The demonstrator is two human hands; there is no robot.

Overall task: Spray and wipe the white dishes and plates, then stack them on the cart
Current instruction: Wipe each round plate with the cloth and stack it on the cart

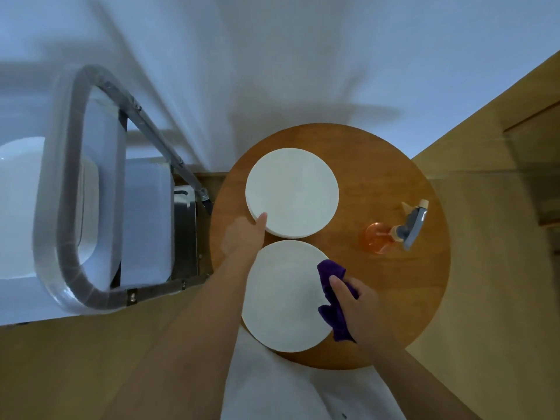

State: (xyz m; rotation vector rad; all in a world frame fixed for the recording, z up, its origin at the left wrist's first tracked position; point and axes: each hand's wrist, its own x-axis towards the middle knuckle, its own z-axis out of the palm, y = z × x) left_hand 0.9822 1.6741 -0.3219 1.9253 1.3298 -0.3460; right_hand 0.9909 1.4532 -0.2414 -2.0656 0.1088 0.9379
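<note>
Room: pale wall behind, wooden flooring and wood panelling to the right.
Cart [75, 189]: metal-framed, at left, well apart from the hands; white dishes [21, 207] sit on it, blurred behind its wrapped handle.
Table [394, 298]: round, wooden, carrying both plates and the bottle.
Near plate [281, 298]: white, round, at the table's front edge, overhanging it slightly.
Far plate [292, 192]: white, round, just beyond the near plate, their rims close together.
Left hand [245, 234]: reaches to the far plate's near-left rim; thumb lies on top of the rim, the other fingers hidden beneath, so it appears to grip the edge.
Right hand [360, 304]: fingers curled around a purple cloth [331, 298], pressing it at the near plate's right edge.
Spray bottle [391, 231]: orange, with grey trigger head, on the table's right side, apart from both plates.
</note>
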